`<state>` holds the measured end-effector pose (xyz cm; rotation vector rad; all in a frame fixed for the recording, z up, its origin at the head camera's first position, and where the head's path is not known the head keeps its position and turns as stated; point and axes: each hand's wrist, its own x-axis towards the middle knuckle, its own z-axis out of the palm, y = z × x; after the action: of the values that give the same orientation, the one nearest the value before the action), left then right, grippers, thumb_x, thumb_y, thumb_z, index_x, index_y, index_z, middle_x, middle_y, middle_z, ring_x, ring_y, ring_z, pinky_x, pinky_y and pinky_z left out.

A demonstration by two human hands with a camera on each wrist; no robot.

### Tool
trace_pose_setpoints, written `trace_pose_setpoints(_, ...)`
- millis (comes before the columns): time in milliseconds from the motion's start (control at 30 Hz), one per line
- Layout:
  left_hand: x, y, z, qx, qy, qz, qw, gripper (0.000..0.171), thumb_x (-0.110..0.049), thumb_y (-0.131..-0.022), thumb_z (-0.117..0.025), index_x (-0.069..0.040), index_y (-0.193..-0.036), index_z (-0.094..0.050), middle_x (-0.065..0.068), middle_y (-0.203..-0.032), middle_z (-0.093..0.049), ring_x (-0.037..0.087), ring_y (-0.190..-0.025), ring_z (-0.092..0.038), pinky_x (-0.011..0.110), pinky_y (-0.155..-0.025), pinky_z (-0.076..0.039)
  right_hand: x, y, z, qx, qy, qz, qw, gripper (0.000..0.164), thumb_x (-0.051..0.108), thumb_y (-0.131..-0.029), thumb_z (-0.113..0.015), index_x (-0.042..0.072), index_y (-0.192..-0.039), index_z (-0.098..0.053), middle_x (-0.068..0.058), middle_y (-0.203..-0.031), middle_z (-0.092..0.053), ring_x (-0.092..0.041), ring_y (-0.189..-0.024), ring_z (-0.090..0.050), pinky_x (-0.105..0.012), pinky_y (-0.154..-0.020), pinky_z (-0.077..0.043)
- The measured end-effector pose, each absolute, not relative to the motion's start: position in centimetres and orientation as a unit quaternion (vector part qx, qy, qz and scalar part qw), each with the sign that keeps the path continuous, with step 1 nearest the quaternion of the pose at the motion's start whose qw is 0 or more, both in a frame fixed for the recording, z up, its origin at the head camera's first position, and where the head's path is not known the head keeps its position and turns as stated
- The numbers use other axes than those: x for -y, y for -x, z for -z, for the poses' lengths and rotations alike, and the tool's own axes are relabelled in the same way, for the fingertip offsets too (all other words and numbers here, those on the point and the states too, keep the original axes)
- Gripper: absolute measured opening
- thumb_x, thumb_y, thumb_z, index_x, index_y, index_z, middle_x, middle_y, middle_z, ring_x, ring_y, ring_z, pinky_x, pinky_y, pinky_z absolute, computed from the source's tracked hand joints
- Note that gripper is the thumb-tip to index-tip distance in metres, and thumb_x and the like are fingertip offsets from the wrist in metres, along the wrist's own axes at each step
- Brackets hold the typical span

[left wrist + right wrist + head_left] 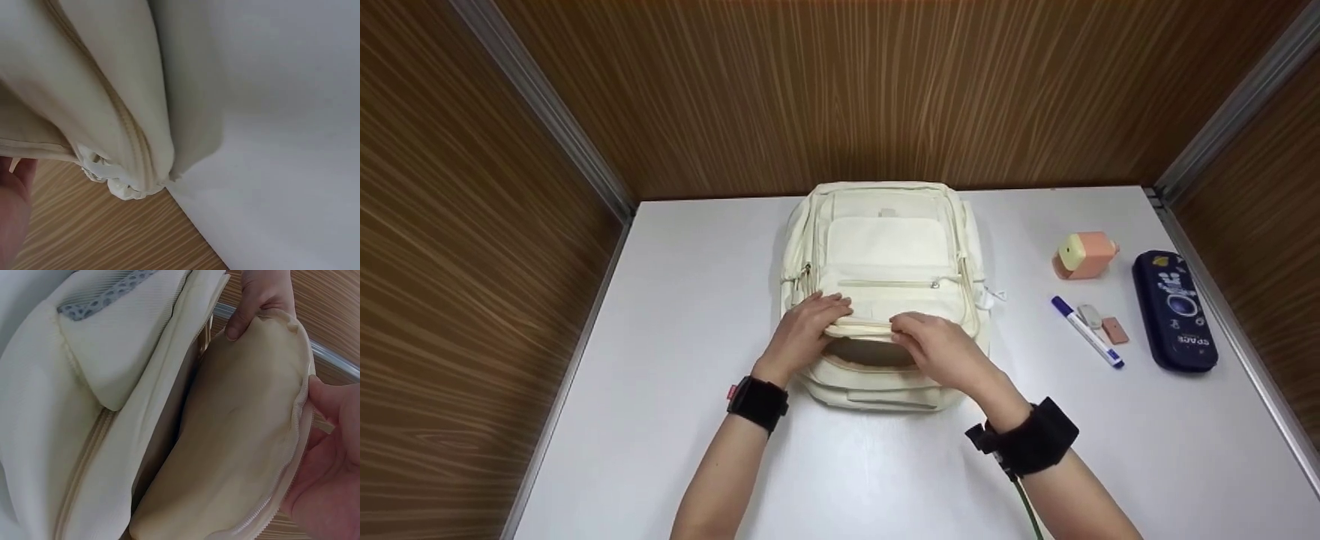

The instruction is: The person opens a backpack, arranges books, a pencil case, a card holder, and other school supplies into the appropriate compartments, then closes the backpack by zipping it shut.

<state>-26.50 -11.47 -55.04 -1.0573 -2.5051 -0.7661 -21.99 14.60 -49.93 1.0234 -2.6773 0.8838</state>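
A cream backpack (889,244) lies on the white table with its zipped front compartment open toward me. Both hands hold the edge of its front flap (247,405), whose beige lining shows in the right wrist view. My left hand (808,330) grips the flap at its left end, thumb on the lining. On the right part of the edge, my right hand (941,349) pinches the zipper rim, thumb inside and fingers on the outer side. Between the hands gapes the dark opening (874,352). What lies deep inside is hidden.
Right of the backpack are an orange and yellow pencil sharpener (1086,255), a blue-capped marker (1087,331), a whitish eraser (1089,316), a pink eraser (1114,330) and a navy pencil case (1174,311). Wood-grain panels (840,97) enclose the table at the back and sides.
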Motion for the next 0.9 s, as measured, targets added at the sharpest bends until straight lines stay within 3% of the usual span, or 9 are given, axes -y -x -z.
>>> trace_pose_setpoints(167,11.1,26.3,54.6,0.875,0.364,0.277,0.16,0.026,-0.004,-0.082,-0.076,-0.006,-0.107,-0.071,0.009,-0.113,-0.07,0.024,-0.11,-0.064,0.043,-0.104,-0.041,-14.9,21.7,50.0,0.891,-0.335,-0.294,0.085,0.01,0.016,-0.099,-0.06,0.01,-0.104,-0.065,0.001,-0.103,-0.067,-0.018,-0.093,-0.066,-0.04,-0.078,-0.053)
trace_pose_setpoints(333,11.1,26.1,53.7,0.88,0.348,0.294,0.133,0.03,0.006,-0.08,-0.074,-0.009,-0.106,-0.071,0.004,-0.11,-0.072,0.019,-0.106,-0.066,0.044,-0.1,-0.045,-15.0,21.5,49.7,0.891,-0.333,-0.297,0.084,0.012,0.019,-0.1,-0.059,0.01,-0.104,-0.065,-0.001,-0.108,-0.067,-0.019,-0.093,-0.066,-0.039,-0.078,-0.053)
trace_pose_setpoints(500,11.0,26.0,52.8,0.875,0.36,0.293,0.136,0.041,0.016,-0.074,-0.069,-0.01,-0.106,-0.071,0.003,-0.106,-0.073,0.02,-0.101,-0.068,0.04,-0.094,-0.049,-15.4,21.5,49.3,0.883,-0.344,-0.302,0.107,0.023,0.028,-0.092,-0.071,0.011,-0.105,-0.063,0.0,-0.102,-0.066,-0.016,-0.084,-0.064,-0.036,-0.071,-0.052)
trace_pose_setpoints(600,11.0,25.8,52.3,0.872,0.366,0.287,0.15,0.043,0.017,-0.071,-0.069,-0.009,-0.106,-0.071,0.004,-0.105,-0.073,0.021,-0.097,-0.069,0.037,-0.087,-0.053,-15.5,21.6,49.1,0.877,-0.356,-0.289,0.141,0.029,0.017,-0.083,-0.08,0.01,-0.104,-0.062,0.001,-0.096,-0.066,-0.017,-0.081,-0.064,-0.038,-0.069,-0.052)
trace_pose_setpoints(733,11.0,25.4,51.6,0.868,0.37,0.289,0.161,0.032,0.009,-0.077,-0.073,-0.008,-0.104,-0.07,0.005,-0.102,-0.073,0.022,-0.093,-0.069,0.036,-0.081,-0.055,-15.7,21.7,48.8,0.872,-0.366,-0.27,0.179,0.033,-0.001,-0.075,-0.08,0.009,-0.101,-0.061,0.0,-0.096,-0.067,-0.019,-0.083,-0.066,-0.041,-0.071,-0.052)
trace_pose_setpoints(900,10.9,24.9,50.9,0.861,0.369,0.3,0.184,0.025,0.003,-0.08,-0.075,-0.007,-0.102,-0.071,0.005,-0.099,-0.073,0.022,-0.092,-0.069,0.035,-0.081,-0.055,-15.9,21.9,47.8,0.859,-0.383,-0.265,0.213,0.03,-0.008,-0.076,-0.076,0.007,-0.097,-0.062,0.0,-0.095,-0.067,-0.019,-0.083,-0.065,-0.039,-0.07,-0.052)
